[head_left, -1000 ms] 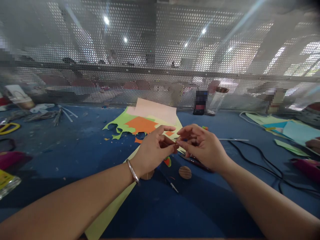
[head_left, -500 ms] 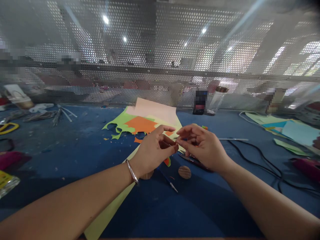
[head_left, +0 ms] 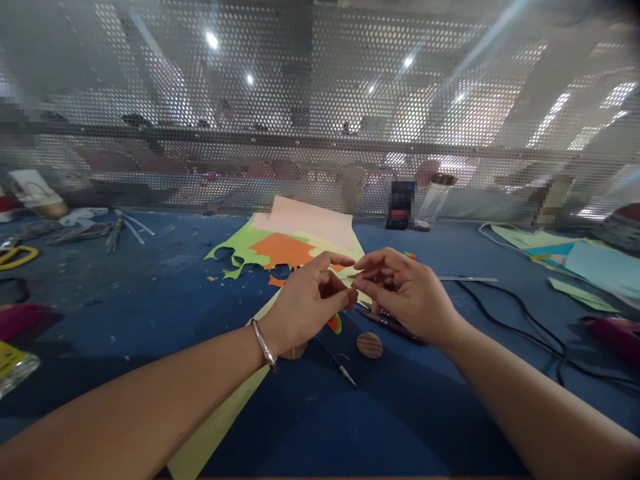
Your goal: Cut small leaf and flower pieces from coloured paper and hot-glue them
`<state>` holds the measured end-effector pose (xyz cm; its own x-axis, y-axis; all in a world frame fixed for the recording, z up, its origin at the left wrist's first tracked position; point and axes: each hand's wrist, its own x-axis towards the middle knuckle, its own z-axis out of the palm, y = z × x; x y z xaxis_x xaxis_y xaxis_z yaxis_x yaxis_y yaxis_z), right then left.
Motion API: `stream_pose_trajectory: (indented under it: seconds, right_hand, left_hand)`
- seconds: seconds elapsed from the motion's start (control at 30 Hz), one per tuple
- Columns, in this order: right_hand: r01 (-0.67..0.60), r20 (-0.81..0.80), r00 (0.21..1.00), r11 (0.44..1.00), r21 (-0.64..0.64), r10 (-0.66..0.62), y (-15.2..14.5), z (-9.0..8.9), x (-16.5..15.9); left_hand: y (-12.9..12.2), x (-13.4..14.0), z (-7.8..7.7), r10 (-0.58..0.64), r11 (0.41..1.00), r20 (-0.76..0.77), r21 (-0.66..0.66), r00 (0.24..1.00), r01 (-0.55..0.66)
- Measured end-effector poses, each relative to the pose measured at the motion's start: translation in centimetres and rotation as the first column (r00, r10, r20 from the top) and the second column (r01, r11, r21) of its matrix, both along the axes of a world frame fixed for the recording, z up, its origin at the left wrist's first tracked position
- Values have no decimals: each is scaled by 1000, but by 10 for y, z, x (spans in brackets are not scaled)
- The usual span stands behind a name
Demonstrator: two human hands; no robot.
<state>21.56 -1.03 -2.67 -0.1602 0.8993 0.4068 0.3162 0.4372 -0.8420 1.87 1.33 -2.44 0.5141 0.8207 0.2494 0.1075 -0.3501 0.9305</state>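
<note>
My left hand and my right hand meet above the middle of the blue table, fingertips almost touching. Thumb and fingers are drawn together on each hand; whatever lies between them is too small or hidden to make out. Below them are a round wooden disc, a thin blue tool with a pale tip and a small orange-and-green paper piece. Part of a second wooden piece shows under my left wrist. A dark-handled tool lies partly behind my right hand.
Behind my hands lie cut orange paper, green paper and pale pink paper. A phone and a clear bottle stand by the perforated metal screen. Black cable runs right; yellow-handled scissors lie left.
My fingers have shifted very slightly against each other. The arms and the things on the table stay where they were.
</note>
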Motion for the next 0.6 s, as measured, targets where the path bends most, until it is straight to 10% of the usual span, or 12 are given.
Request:
stream_pose_trajectory:
  seconds: [0.6]
  right_hand:
    - [-17, 4, 1000, 1000, -15, 17, 1, -1, 1]
  left_hand:
    - [4, -2, -5, 2, 999, -34, 39, 999, -1]
